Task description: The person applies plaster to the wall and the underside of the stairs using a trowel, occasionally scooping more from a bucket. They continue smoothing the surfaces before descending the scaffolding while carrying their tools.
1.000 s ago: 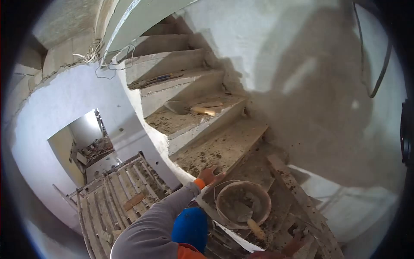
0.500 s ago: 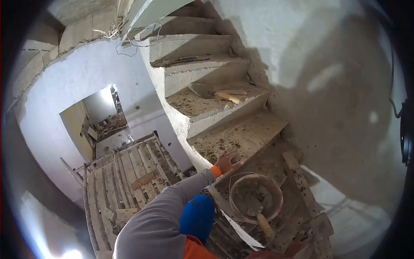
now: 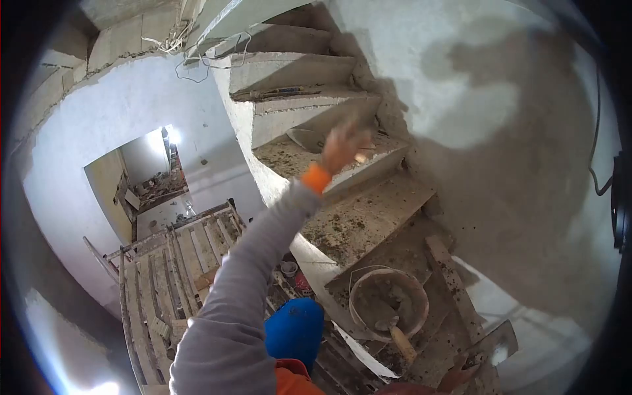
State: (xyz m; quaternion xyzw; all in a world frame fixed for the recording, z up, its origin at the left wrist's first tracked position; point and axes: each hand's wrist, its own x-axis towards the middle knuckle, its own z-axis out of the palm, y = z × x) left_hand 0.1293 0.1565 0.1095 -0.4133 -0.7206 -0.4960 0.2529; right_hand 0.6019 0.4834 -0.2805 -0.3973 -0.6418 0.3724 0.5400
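Note:
My left hand (image 3: 345, 146), smeared by motion, is over the step with a pointed trowel (image 3: 304, 139). It overlaps the trowel's wooden handle in this view, and its grip is blurred. At the bottom edge, my right hand (image 3: 454, 376) is closed at a flat rectangular plastering trowel (image 3: 494, 347), whose blade tilts up and catches a bright glint. Between my hands, lower down, stands a bucket (image 3: 421, 299) with grey mortar (image 3: 395, 296) inside. A second trowel with a wooden handle (image 3: 403, 343) rests in it, blade in the mortar, handle over the rim.
Crumb-covered concrete stairs (image 3: 368, 217) climb away ahead of me. Thin tools (image 3: 283, 92) lie on a higher step. To the left is a slatted wooden platform (image 3: 155, 289), lower down. A board (image 3: 454, 283) lies beside the bucket, along the plastered wall (image 3: 526, 197).
My left hand has lifted off the lower step and moved up to the trowel on the step above. The plastering trowel at my right hand has tilted and now shines.

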